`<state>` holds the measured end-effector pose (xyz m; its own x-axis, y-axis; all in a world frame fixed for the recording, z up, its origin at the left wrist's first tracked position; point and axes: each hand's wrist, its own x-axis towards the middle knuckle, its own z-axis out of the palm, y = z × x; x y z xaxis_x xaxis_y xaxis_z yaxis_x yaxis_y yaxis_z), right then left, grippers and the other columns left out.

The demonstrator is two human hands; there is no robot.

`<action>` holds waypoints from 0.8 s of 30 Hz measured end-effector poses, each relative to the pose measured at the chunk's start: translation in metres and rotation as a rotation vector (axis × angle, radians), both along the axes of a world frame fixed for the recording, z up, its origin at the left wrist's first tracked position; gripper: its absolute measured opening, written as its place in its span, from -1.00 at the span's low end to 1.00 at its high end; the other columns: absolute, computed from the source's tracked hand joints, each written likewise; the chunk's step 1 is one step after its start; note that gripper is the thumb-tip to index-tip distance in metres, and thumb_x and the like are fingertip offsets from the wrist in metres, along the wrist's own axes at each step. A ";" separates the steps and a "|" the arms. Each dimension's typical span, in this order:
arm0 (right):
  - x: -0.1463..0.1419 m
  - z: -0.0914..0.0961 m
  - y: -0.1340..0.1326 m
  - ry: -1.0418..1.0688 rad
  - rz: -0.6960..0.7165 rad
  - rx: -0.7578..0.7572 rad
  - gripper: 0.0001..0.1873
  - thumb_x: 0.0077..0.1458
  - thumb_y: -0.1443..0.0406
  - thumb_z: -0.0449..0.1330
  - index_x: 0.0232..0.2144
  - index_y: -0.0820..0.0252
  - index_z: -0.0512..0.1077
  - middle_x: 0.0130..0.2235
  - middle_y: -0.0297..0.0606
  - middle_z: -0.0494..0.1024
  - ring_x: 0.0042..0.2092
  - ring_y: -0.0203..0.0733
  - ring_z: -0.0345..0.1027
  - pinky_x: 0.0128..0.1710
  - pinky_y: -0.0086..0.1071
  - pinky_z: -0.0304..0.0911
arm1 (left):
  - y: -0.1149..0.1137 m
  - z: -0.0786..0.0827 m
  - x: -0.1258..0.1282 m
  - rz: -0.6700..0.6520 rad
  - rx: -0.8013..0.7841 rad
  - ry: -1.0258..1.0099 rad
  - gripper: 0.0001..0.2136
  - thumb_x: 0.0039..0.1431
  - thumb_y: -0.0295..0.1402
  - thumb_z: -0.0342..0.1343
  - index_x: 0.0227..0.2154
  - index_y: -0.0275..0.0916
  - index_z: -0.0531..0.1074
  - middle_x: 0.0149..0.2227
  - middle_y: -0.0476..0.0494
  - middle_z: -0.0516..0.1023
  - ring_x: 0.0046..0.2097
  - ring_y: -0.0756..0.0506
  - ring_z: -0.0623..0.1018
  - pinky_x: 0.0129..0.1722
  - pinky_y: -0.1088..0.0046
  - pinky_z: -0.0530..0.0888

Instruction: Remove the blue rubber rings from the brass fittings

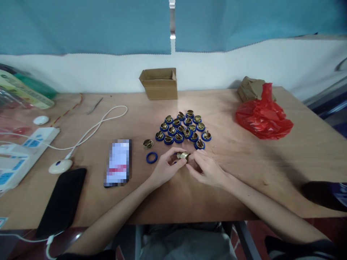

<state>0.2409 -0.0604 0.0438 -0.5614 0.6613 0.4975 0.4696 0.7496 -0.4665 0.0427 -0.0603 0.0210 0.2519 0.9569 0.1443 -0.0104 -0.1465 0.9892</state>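
Observation:
A small brass-coloured round metal fitting (183, 155) is pinched between the thumb and fingers of my left hand (168, 164). Closed around its other side, my right hand (204, 165) has its fingertips on the same fitting. A bit of blue shows under my left thumb, mostly hidden. Just beyond my hands lies a cluster of similar brass fittings (179, 137), each set in a blue ring. To the left of my left hand are a loose blue ring (151, 157) and a single brass fitting (148, 143) without a ring.
Left of the work stand a phone with a lit screen (118, 162), a dark phone (63, 202), a white cable (94, 126) and a power strip (35, 144). An open cardboard box (162, 89) is against the wall. A red plastic bag (264, 119) sits at right.

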 end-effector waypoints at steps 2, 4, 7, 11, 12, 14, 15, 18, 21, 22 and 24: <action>0.001 -0.001 0.000 0.009 0.003 -0.027 -0.88 0.34 0.30 0.12 -0.31 0.13 0.30 -0.45 -0.36 0.41 -0.43 -0.21 0.26 -0.35 -0.31 0.22 | 0.000 -0.001 0.000 -0.011 -0.016 -0.005 -0.78 0.19 -0.38 0.25 -0.09 -0.21 0.53 -0.14 -0.15 0.63 -0.12 -0.08 0.64 -0.09 0.39 0.59; 0.001 -0.003 0.001 0.014 0.016 -0.046 -0.86 0.35 0.32 0.11 -0.32 0.13 0.29 -0.47 -0.39 0.40 -0.46 -0.24 0.25 -0.37 -0.34 0.20 | 0.001 -0.002 0.000 -0.012 -0.021 -0.011 -0.78 0.19 -0.38 0.25 -0.09 -0.21 0.53 -0.15 -0.15 0.64 -0.12 -0.08 0.64 -0.08 0.38 0.59; 0.002 -0.005 0.003 -0.003 0.032 -0.037 -0.92 0.38 0.33 0.10 -0.23 0.18 0.35 -0.42 -0.34 0.46 -0.41 -0.23 0.31 -0.34 -0.34 0.24 | 0.003 -0.003 -0.001 0.002 -0.018 -0.027 -0.79 0.20 -0.36 0.25 -0.11 -0.21 0.54 -0.15 -0.15 0.64 -0.12 -0.08 0.64 -0.08 0.37 0.59; 0.003 -0.006 0.004 -0.045 0.017 -0.002 -0.81 0.40 0.28 0.09 -0.31 0.18 0.37 -0.37 -0.27 0.48 -0.35 -0.20 0.34 -0.31 -0.33 0.29 | 0.003 -0.002 -0.002 -0.005 -0.026 -0.042 -0.77 0.19 -0.35 0.27 -0.08 -0.19 0.55 -0.12 -0.14 0.64 -0.09 -0.08 0.63 -0.04 0.39 0.58; 0.003 -0.006 0.005 -0.052 0.010 0.001 -0.78 0.40 0.27 0.09 -0.35 0.17 0.36 -0.38 -0.27 0.46 -0.37 -0.20 0.33 -0.32 -0.33 0.29 | 0.002 -0.001 -0.002 -0.009 -0.028 -0.046 -0.76 0.19 -0.35 0.28 -0.08 -0.19 0.55 -0.11 -0.14 0.64 -0.09 -0.08 0.63 -0.04 0.39 0.57; 0.003 -0.006 0.005 -0.057 -0.001 0.007 -0.75 0.41 0.26 0.07 -0.36 0.18 0.37 -0.39 -0.27 0.45 -0.37 -0.20 0.32 -0.34 -0.34 0.30 | 0.002 -0.001 -0.002 -0.012 -0.036 -0.049 -0.75 0.19 -0.33 0.29 -0.07 -0.19 0.56 -0.11 -0.15 0.64 -0.09 -0.09 0.63 -0.04 0.38 0.58; 0.003 -0.006 0.005 -0.060 -0.003 0.010 -0.75 0.41 0.26 0.06 -0.34 0.19 0.39 -0.37 -0.25 0.46 -0.36 -0.19 0.34 -0.33 -0.34 0.31 | 0.002 -0.001 -0.002 -0.011 -0.043 -0.047 -0.75 0.19 -0.32 0.29 -0.07 -0.19 0.56 -0.11 -0.16 0.65 -0.10 -0.10 0.64 -0.05 0.37 0.58; 0.002 -0.008 0.004 -0.074 0.009 0.028 -0.77 0.43 0.28 0.03 -0.25 0.20 0.43 -0.30 -0.20 0.50 -0.31 -0.18 0.38 -0.30 -0.34 0.35 | 0.001 -0.003 -0.002 0.007 -0.057 -0.028 -0.74 0.17 -0.32 0.31 -0.08 -0.20 0.57 -0.09 -0.18 0.66 -0.09 -0.12 0.65 -0.05 0.35 0.58; 0.002 -0.009 0.004 -0.063 0.024 0.034 -0.76 0.40 0.31 0.04 -0.31 0.19 0.43 -0.33 -0.23 0.47 -0.35 -0.21 0.34 -0.34 -0.38 0.33 | 0.000 -0.004 -0.001 0.011 -0.034 -0.002 -0.73 0.15 -0.33 0.33 -0.08 -0.21 0.59 -0.06 -0.19 0.67 -0.05 -0.14 0.65 -0.01 0.33 0.57; 0.002 -0.009 0.003 -0.055 0.023 0.030 -0.76 0.39 0.31 0.05 -0.34 0.19 0.42 -0.35 -0.25 0.44 -0.36 -0.23 0.32 -0.37 -0.39 0.31 | 0.000 -0.003 -0.001 0.010 -0.023 0.004 -0.73 0.15 -0.33 0.33 -0.07 -0.20 0.59 -0.05 -0.19 0.67 -0.04 -0.14 0.65 0.00 0.32 0.57; 0.002 -0.008 0.003 -0.042 0.018 0.027 -0.75 0.37 0.31 0.06 -0.38 0.18 0.40 -0.38 -0.27 0.40 -0.39 -0.25 0.29 -0.41 -0.42 0.27 | -0.001 -0.003 0.000 0.010 -0.001 0.012 -0.72 0.16 -0.34 0.32 -0.06 -0.20 0.59 -0.05 -0.19 0.67 -0.03 -0.14 0.65 0.01 0.32 0.57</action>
<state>0.2433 -0.0577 0.0354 -0.5937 0.6377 0.4908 0.4743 0.7700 -0.4267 0.0426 -0.0610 0.0182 0.2438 0.9596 0.1403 0.0029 -0.1454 0.9894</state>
